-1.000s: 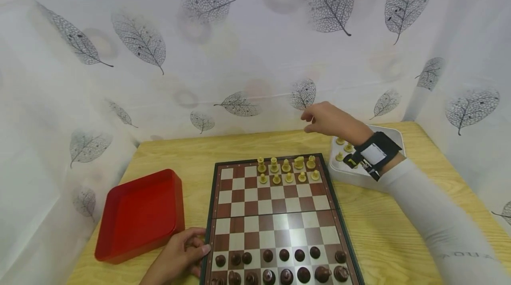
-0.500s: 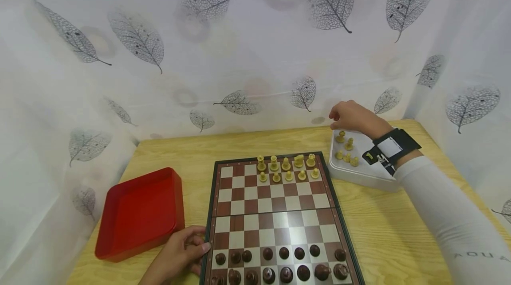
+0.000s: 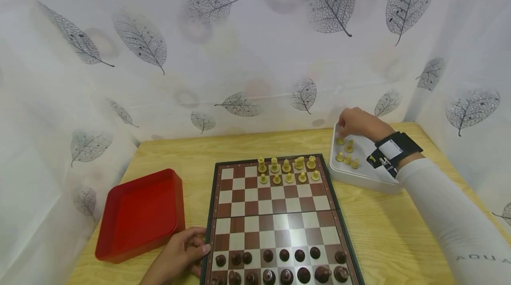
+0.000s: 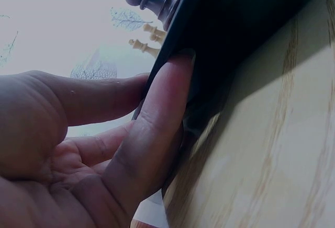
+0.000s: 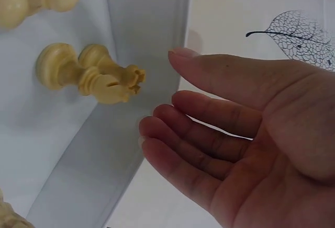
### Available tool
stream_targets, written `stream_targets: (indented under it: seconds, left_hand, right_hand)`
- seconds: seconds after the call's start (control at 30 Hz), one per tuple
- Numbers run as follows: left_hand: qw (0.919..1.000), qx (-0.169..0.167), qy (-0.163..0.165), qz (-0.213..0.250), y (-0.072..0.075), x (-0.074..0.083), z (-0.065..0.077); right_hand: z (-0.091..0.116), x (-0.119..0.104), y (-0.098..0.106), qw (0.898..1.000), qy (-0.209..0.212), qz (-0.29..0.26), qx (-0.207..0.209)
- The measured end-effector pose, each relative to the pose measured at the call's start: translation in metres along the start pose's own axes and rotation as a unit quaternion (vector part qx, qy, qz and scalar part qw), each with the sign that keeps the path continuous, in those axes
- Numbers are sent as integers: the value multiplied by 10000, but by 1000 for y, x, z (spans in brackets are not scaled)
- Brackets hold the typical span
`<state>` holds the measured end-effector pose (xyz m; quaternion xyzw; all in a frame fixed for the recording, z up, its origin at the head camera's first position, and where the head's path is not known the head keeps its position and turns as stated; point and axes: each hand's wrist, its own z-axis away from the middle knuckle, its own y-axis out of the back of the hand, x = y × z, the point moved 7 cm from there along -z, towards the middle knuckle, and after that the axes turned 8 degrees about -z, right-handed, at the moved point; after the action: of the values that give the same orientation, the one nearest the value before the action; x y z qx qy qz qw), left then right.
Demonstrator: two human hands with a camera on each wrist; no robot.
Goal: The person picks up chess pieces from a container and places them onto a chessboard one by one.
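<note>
At the left edge of the chessboard, my left hand grips the rim. The left wrist view puts the thumb at the edge and a finger against the dark underside. My right hand reaches over the far left part of the white box. Its fingers are loosely bent with nothing between them in the right wrist view. Just off the fingertips there, a cream bishop and a cream rook stand in the box corner. Several more cream pieces stand nearer in the box.
Cream chessmen fill part of the board's two far rows. Dark brown chessmen line the near rows. A red tray lies left of the board on the wooden table. A leaf-patterned cloth hangs behind.
My right hand has moved right from the air behind the board and lowered into the far part of the white box. The left hand keeps its hold on the board.
</note>
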<state>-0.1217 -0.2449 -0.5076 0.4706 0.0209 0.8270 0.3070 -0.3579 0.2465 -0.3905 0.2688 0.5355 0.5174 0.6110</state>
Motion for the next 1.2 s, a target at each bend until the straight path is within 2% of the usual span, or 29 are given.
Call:
stream_targets:
  seconds: [0.23,0.47,0.77,1.2]
  left_hand:
    - [10000,-19,-83,-39,0,0,1]
    - [10000,-1,-64,-45,0,-1,1]
    - [9999,0,99,-18,0,-3,-2]
    - [9999,-119,-62,88,1,0,-1]
  right_hand:
    - [-6,8,-9,10000,-29,54,-75]
    - [-8,7,-15,10000,35,28,-64]
    - [-11,5,-17,10000,61,13,60]
    - [-15,11,-17,9999,-42,-50,-93]
